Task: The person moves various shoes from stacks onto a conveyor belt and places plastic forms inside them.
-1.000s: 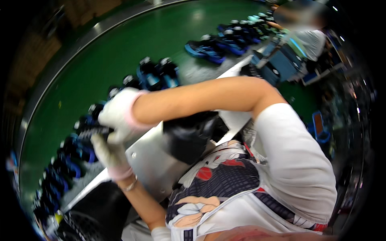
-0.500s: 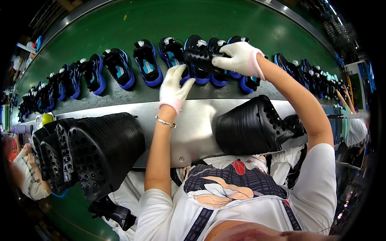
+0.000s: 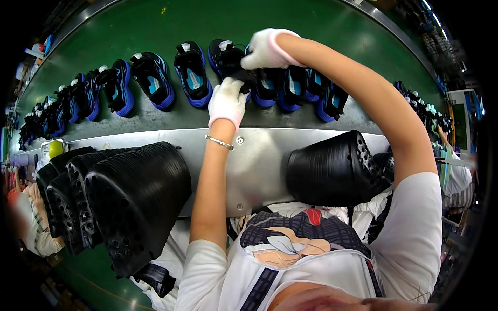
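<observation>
A black and blue sneaker point(image 3: 218, 56) lies on the green belt in front of me, with both gloved hands on it. Its heel end is gripped by my left hand point(image 3: 227, 101), fingers bent over the rim. My right hand point(image 3: 263, 49) reaches across from the right, curled over the sneaker's opening. Beneath it is the black perforated shoe insert point(image 3: 248, 76), mostly hidden by the gloves and blurred. How deep the insert sits cannot be seen. Directly left lies another sneaker point(image 3: 193, 78) with a light-blue insole; several more point(image 3: 290, 90) stand close on the right.
Nested black perforated inserts form a large stack point(image 3: 137, 202) at left and a smaller stack point(image 3: 327, 171) at right on the metal ledge point(image 3: 259, 160). Rows of sneakers point(image 3: 119, 88) curve along the green conveyor belt point(image 3: 218, 23). Other people work at both far sides.
My right hand has swung left and farther out, bringing the black insert to the sneaker. My left hand, spread before, has closed on the sneaker's heel.
</observation>
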Action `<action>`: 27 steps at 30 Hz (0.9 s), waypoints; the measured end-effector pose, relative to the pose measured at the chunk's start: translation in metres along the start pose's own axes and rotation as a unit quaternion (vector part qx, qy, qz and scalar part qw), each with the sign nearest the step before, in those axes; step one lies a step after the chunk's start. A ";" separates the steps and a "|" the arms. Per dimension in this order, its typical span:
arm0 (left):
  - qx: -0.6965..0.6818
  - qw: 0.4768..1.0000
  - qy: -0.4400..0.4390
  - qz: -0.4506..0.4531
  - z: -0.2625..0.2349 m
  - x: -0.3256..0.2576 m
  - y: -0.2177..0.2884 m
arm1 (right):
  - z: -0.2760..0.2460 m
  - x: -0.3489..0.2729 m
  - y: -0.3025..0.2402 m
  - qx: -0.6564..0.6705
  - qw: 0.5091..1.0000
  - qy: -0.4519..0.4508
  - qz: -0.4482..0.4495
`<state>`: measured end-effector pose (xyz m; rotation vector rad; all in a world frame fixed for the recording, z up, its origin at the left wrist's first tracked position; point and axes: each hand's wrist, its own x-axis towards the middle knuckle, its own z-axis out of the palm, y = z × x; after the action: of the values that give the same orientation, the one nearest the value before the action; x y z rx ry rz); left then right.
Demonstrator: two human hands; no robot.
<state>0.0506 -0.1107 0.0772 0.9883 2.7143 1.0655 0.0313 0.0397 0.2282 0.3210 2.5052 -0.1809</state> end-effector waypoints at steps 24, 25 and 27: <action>0.121 0.946 -0.260 -0.150 -0.019 0.038 0.018 | 0.056 0.080 -0.053 0.026 0.995 0.081 0.041; 0.131 0.946 -0.258 -0.148 -0.017 0.038 0.019 | 0.058 0.082 -0.051 0.015 0.997 0.078 0.024; 0.153 0.945 -0.252 -0.142 -0.013 0.038 0.022 | 0.062 0.089 -0.043 -0.006 0.997 0.073 -0.009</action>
<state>0.0291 -0.0842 0.1072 0.7343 2.5112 0.2914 -0.0162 0.0027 0.1281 0.3178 2.6540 -0.1539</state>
